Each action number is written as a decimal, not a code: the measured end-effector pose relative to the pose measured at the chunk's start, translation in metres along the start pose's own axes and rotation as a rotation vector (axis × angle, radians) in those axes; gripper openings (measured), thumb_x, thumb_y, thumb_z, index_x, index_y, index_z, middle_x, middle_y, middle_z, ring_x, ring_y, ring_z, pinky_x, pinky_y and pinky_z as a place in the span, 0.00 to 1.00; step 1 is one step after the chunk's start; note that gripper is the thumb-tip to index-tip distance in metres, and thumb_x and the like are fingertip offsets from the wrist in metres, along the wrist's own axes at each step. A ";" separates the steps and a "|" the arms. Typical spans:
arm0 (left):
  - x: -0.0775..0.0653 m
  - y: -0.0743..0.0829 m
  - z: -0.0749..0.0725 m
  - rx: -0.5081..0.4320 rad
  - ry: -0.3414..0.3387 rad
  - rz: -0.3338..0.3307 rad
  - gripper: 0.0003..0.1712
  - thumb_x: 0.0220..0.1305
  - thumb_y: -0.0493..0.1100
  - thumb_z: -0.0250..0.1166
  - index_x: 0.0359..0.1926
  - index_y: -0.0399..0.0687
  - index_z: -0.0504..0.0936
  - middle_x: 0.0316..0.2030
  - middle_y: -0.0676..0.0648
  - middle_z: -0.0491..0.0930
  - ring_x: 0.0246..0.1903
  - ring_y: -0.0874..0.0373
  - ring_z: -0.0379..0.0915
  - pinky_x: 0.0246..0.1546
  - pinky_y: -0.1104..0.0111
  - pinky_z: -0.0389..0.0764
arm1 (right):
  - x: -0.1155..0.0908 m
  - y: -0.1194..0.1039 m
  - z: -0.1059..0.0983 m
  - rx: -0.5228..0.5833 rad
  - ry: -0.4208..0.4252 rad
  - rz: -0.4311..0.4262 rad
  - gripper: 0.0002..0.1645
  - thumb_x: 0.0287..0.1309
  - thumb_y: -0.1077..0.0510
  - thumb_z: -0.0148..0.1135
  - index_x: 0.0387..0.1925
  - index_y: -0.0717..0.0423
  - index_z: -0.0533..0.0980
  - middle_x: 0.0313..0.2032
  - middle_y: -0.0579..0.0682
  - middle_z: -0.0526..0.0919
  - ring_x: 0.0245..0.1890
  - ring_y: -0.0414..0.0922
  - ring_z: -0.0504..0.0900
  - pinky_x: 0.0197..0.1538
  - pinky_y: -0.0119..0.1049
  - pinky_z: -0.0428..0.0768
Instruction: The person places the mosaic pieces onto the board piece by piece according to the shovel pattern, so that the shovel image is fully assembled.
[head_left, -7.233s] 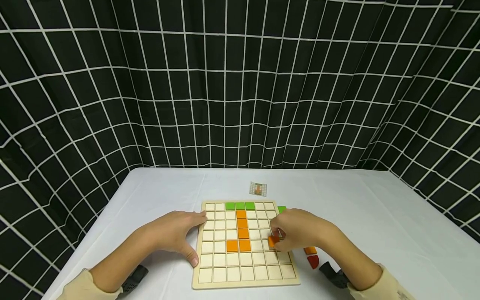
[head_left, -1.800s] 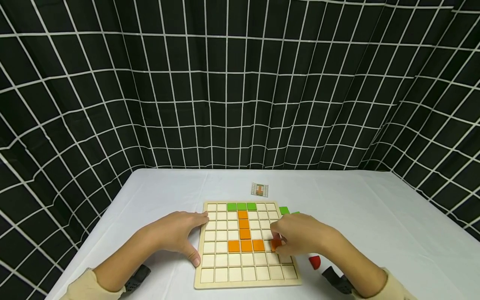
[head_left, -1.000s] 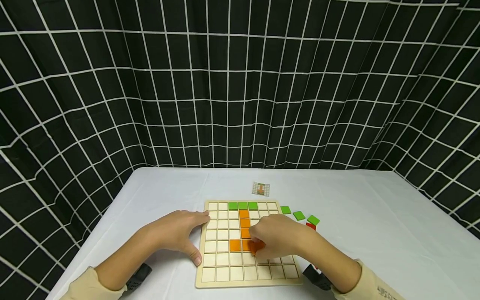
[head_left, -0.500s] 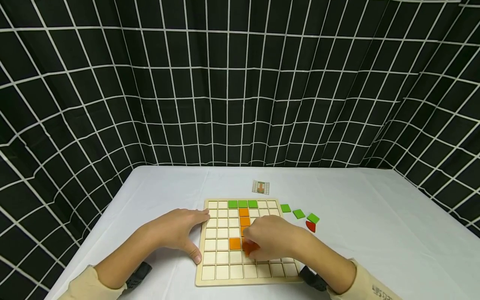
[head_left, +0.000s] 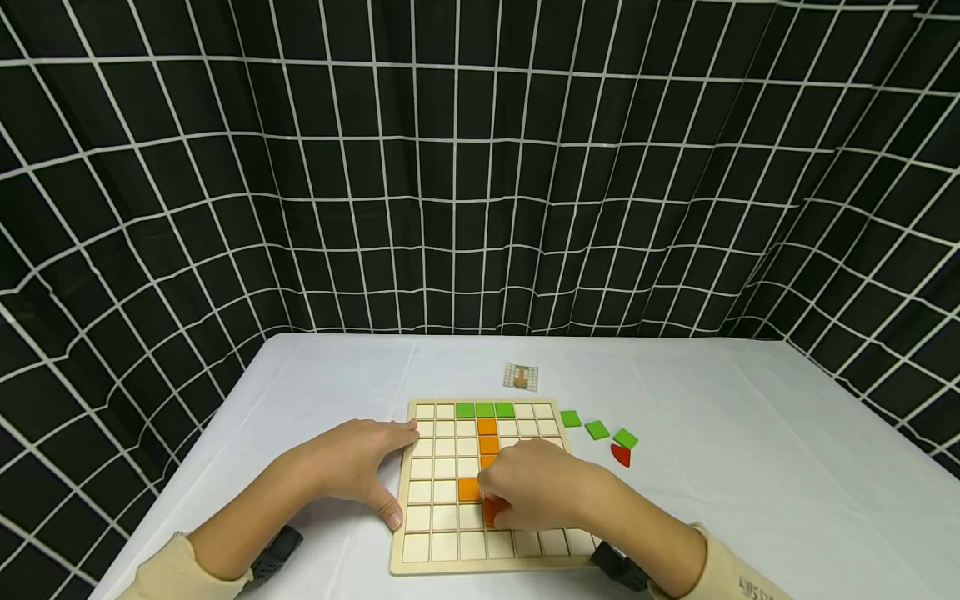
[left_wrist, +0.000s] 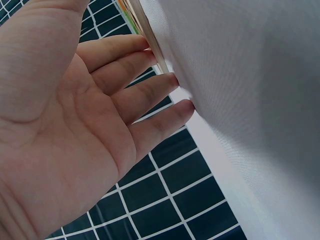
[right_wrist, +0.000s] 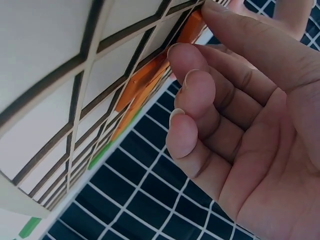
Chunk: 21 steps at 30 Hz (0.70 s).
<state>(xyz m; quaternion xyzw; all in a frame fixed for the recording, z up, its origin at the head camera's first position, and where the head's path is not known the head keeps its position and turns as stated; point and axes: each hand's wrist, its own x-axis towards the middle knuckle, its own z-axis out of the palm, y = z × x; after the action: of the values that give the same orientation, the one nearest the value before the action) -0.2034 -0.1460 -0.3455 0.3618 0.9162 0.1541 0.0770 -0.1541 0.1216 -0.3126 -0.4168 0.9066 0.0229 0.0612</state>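
Observation:
A square wooden grid board (head_left: 450, 570) lies on the white table. My left hand (head_left: 348, 458) rests along its left side, thumb and fingers spread, and the left wrist view shows the fingertips (left_wrist: 172, 80) at the board's edge. My right hand (head_left: 540, 487) pinches an orange square tile (head_left: 492, 512) between thumb and index finger, low over the middle column. In the right wrist view that orange tile (right_wrist: 191, 27) is right at the grid, the other fingers curled. Orange tiles (head_left: 488, 445) run up the middle column, with another orange tile (head_left: 469, 490) to their left. My right hand covers several cells.
Three green tiles (head_left: 485, 410) fill part of the board's far row. Loose green tiles (head_left: 597, 430) and a red rounded piece (head_left: 621, 454) lie right of the board. A small pattern card (head_left: 521, 377) lies beyond it. A black gridded curtain (head_left: 480, 167) hangs behind the table.
Another orange tile joined the crossing row. My right hand then carried an orange tile left from the board's right side and down to the cell below that row. My left hand stayed put.

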 end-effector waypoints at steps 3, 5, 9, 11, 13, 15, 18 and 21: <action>0.000 0.000 0.000 -0.003 0.000 0.002 0.67 0.28 0.71 0.79 0.68 0.35 0.72 0.68 0.39 0.70 0.66 0.42 0.67 0.66 0.50 0.68 | -0.001 -0.002 0.001 0.001 -0.005 0.008 0.15 0.53 0.53 0.76 0.23 0.47 0.75 0.18 0.35 0.68 0.19 0.35 0.66 0.26 0.28 0.67; 0.000 0.000 0.000 -0.004 -0.001 0.001 0.67 0.29 0.71 0.79 0.68 0.35 0.72 0.68 0.39 0.70 0.66 0.42 0.67 0.66 0.49 0.67 | -0.002 -0.003 0.001 0.004 -0.003 0.010 0.15 0.54 0.54 0.76 0.23 0.47 0.75 0.18 0.35 0.69 0.19 0.35 0.66 0.26 0.28 0.68; -0.001 0.000 0.000 -0.003 -0.002 0.001 0.67 0.29 0.70 0.79 0.67 0.35 0.72 0.68 0.39 0.70 0.66 0.42 0.67 0.65 0.49 0.68 | -0.003 -0.004 0.002 0.012 0.008 0.012 0.15 0.53 0.55 0.76 0.23 0.47 0.75 0.18 0.35 0.69 0.19 0.35 0.66 0.25 0.27 0.68; 0.000 0.001 0.000 0.000 -0.002 0.002 0.66 0.30 0.70 0.80 0.67 0.35 0.72 0.68 0.39 0.70 0.65 0.42 0.67 0.65 0.50 0.68 | -0.003 -0.004 0.002 0.015 0.012 0.015 0.16 0.52 0.55 0.77 0.23 0.47 0.74 0.18 0.35 0.69 0.19 0.34 0.66 0.24 0.27 0.67; 0.000 0.001 0.000 0.002 -0.002 0.003 0.66 0.30 0.69 0.80 0.67 0.35 0.72 0.68 0.39 0.70 0.65 0.42 0.67 0.65 0.50 0.68 | -0.004 -0.004 0.002 0.022 0.014 0.020 0.17 0.52 0.55 0.77 0.22 0.47 0.73 0.18 0.35 0.68 0.19 0.35 0.65 0.23 0.28 0.65; 0.000 0.001 0.000 0.004 -0.003 0.003 0.66 0.30 0.69 0.80 0.67 0.35 0.72 0.68 0.39 0.70 0.66 0.42 0.67 0.65 0.50 0.68 | -0.004 -0.003 0.003 0.025 0.014 0.024 0.19 0.52 0.55 0.77 0.21 0.46 0.71 0.17 0.36 0.67 0.18 0.35 0.64 0.22 0.28 0.63; -0.001 0.001 0.000 0.004 -0.003 0.002 0.66 0.30 0.70 0.80 0.67 0.35 0.72 0.68 0.39 0.70 0.66 0.42 0.67 0.65 0.49 0.68 | -0.005 -0.004 0.004 0.026 0.013 0.033 0.19 0.53 0.55 0.76 0.20 0.47 0.71 0.17 0.36 0.67 0.18 0.35 0.63 0.22 0.28 0.62; -0.001 0.000 0.000 0.004 -0.004 0.002 0.66 0.29 0.70 0.79 0.67 0.35 0.72 0.68 0.39 0.70 0.66 0.42 0.67 0.65 0.49 0.68 | -0.007 -0.006 0.003 0.014 0.005 0.032 0.18 0.55 0.56 0.75 0.21 0.47 0.71 0.17 0.36 0.67 0.18 0.35 0.63 0.22 0.27 0.62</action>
<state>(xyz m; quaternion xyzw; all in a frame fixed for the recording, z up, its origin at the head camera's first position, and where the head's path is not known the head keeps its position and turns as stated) -0.2026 -0.1462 -0.3454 0.3632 0.9160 0.1514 0.0779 -0.1447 0.1238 -0.3145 -0.4020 0.9134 0.0165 0.0617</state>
